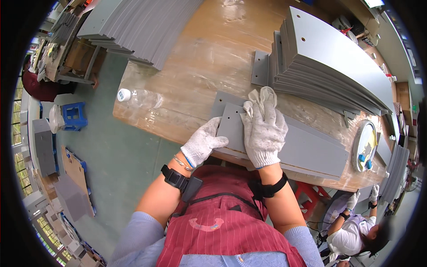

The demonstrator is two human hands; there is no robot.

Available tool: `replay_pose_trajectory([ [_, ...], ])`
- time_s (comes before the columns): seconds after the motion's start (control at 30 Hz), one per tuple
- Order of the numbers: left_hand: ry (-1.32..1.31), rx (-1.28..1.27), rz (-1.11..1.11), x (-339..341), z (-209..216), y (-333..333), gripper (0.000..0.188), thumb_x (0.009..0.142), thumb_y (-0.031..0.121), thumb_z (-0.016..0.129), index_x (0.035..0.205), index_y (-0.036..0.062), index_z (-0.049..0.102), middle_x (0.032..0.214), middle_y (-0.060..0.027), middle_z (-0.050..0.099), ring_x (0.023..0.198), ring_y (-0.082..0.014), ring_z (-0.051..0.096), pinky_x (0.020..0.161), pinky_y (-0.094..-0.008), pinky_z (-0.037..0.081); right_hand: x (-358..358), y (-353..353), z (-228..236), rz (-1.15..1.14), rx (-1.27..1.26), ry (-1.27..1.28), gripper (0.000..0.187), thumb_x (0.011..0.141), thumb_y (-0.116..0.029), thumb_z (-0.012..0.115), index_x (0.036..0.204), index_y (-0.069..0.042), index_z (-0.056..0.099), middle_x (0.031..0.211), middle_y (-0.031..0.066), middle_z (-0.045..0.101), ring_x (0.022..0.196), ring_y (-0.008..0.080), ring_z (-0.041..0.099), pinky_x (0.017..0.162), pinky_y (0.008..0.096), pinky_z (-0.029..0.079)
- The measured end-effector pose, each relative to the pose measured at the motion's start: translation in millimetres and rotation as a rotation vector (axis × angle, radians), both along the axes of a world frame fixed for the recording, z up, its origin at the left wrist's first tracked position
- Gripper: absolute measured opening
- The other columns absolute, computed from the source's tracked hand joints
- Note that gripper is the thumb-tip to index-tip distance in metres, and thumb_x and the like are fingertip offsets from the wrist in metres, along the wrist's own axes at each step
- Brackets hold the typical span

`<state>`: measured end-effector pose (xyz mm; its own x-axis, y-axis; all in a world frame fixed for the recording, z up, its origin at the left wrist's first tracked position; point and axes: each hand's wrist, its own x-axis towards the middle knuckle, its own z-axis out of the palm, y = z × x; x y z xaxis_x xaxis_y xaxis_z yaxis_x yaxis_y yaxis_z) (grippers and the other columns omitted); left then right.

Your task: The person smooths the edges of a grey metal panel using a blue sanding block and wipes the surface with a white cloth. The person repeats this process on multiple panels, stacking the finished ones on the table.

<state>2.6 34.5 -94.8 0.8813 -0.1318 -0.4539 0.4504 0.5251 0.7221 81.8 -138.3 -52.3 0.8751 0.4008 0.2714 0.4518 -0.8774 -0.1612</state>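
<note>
Wooden workbench (209,58) carries a grey panel stack (338,62) at its far right. A long grey panel (307,149) lies along the near edge. Right hand (263,129) presses flat on it; left hand (202,143) grips its left end. Plastic bottle (140,98) lies left.

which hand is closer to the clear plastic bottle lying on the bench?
Left. The left hand grips the near-left edge of the grey panel, right of the bottle. The right hand lies flat on the panel, farther right.
</note>
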Motion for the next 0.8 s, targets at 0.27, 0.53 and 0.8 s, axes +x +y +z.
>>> replay_pose_trajectory([
  [0.27, -0.550, 1.235, -0.532, -4, -36, 13, 0.057, 0.102, 0.028, 0.055, 0.152, 0.0093, 0.037, 0.154, -0.0142, 0.043, 0.139, -0.0281, 0.043, 0.117, -0.0370, 0.033, 17, 118, -3, 0.275, 0.286, 0.342, 0.033, 0.092, -0.022, 0.064, 0.123, -0.011, 0.066, 0.129, 0.0158, 0.060, 0.112, 0.0378, 0.059, 0.094, 0.0480, 0.048],
  [0.53, -0.108, 0.102, -0.077, -6, -25, 5, 0.053, 0.102, 0.018, 0.055, 0.148, 0.0033, 0.036, 0.144, -0.0096, 0.047, 0.134, -0.0226, 0.045, 0.115, -0.0372, 0.036, -12, 53, 61, -0.012, 1.748, 1.275, 0.039, 0.100, -0.012, 0.061, 0.136, 0.002, 0.056, 0.130, 0.0110, 0.064, 0.116, 0.0172, 0.061, 0.100, 0.0299, 0.048],
  [0.8, -0.017, 0.020, -0.014, 4, 3, -4, 0.061, 0.085, 0.000, 0.063, 0.142, -0.0027, 0.042, 0.128, -0.0113, 0.058, 0.116, -0.0200, 0.060, 0.100, -0.0345, 0.052, -10, -17, 48, 0.215, 0.271, 0.345, 0.051, 0.082, -0.035, 0.071, 0.127, -0.013, 0.064, 0.136, 0.0219, 0.055, 0.123, 0.0421, 0.053, 0.103, 0.0546, 0.041],
])
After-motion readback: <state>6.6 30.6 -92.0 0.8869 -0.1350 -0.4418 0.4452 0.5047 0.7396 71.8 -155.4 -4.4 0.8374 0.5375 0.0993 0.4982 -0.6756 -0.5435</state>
